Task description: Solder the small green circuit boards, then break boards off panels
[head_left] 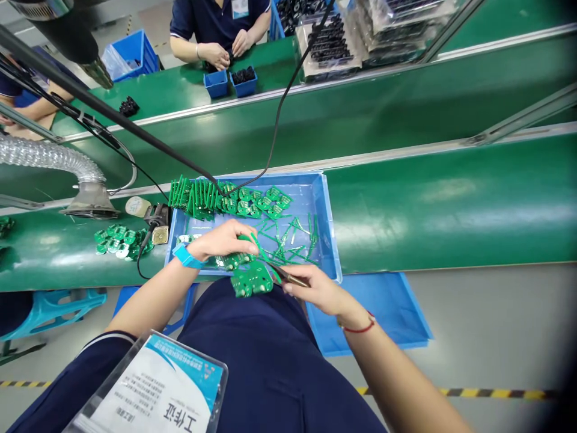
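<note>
My left hand (pixel 228 239), a blue band at its wrist, pinches the upper edge of a green circuit board panel (pixel 252 279) over the front edge of a blue tray (pixel 331 231). From the right, my right hand (pixel 322 290) grips a slim, dark-tipped metal tool like tweezers (pixel 291 276), its tip at a narrow green strip along the board's right side. Fingers hide part of the tool, so its exact kind is unclear. Behind my hands, a row of green boards (pixel 202 197) stands in the tray. Loose thin green strips (pixel 288 237) lie on its right side.
Left of the tray are a pile of small green boards (pixel 121 240), a soldering iron stand (pixel 160 225) and a fume extraction nozzle (pixel 92 198). A black cable (pixel 279 114) hangs over the tray. Across the bench a co-worker's hands (pixel 228 51) work near small blue bins (pixel 215 84).
</note>
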The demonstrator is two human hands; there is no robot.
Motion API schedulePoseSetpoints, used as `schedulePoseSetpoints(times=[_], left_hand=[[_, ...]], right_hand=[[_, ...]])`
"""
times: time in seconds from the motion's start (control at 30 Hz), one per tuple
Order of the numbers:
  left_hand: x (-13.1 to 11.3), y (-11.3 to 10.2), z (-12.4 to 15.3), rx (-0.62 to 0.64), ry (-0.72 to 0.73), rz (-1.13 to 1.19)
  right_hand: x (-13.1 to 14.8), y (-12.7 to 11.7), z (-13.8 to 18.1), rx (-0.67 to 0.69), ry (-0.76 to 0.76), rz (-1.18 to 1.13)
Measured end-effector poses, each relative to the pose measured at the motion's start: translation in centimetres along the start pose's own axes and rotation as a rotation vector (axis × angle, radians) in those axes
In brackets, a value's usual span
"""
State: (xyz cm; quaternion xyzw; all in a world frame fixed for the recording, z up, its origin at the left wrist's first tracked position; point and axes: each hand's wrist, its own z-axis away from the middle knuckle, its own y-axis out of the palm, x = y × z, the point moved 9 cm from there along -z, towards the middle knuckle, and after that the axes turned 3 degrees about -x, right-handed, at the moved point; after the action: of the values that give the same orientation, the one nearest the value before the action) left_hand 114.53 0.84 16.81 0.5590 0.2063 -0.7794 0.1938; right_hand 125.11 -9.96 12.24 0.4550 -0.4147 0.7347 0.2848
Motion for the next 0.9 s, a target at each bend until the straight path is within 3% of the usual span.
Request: schedulePoseSetpoints(times=[0.07, 0.13, 0.23, 0.37, 0.5, 0.63, 0.77, 0.9], left_hand=[[0.2, -0.7, 0.1, -0.071, 0.029, 0.139], [2.0, -2.7, 0.5, -0.300, -0.012, 0.279], [6.6, -5.0, 2.3, -0.640, -0.173, 0.483], [11.2, -6.7, 5.3, -0.813, -0.280, 0.635], [14.1, -8.5, 9.1, -0.989, -0.312, 0.748], [16.3, -7.6, 11.5, -1.024, -0.392, 0.789], [17.6, -5.6, 11.9, -0.970, -0.439, 0.770], [18.2, -5.4, 11.8, -1.016, -0.422, 0.744]], right_hand=[[-1.4, 1.3, -0.3, 0.039, 0.069, 0.054], [-3.2, 1.1, -0.7, -0.037, 0.147, 0.170], [-6.5, -0.4, -0.3, -0.169, 0.311, 0.396], [-9.7, -1.7, 1.3, -0.182, 0.457, 0.614], [-10.3, -2.0, 1.9, -0.171, 0.442, 0.681], [-9.8, -1.4, 0.9, -0.194, 0.380, 0.628], [-9.0, -0.3, -0.6, -0.230, 0.305, 0.471], [-8.7, 0.2, -1.3, -0.305, 0.279, 0.244]])
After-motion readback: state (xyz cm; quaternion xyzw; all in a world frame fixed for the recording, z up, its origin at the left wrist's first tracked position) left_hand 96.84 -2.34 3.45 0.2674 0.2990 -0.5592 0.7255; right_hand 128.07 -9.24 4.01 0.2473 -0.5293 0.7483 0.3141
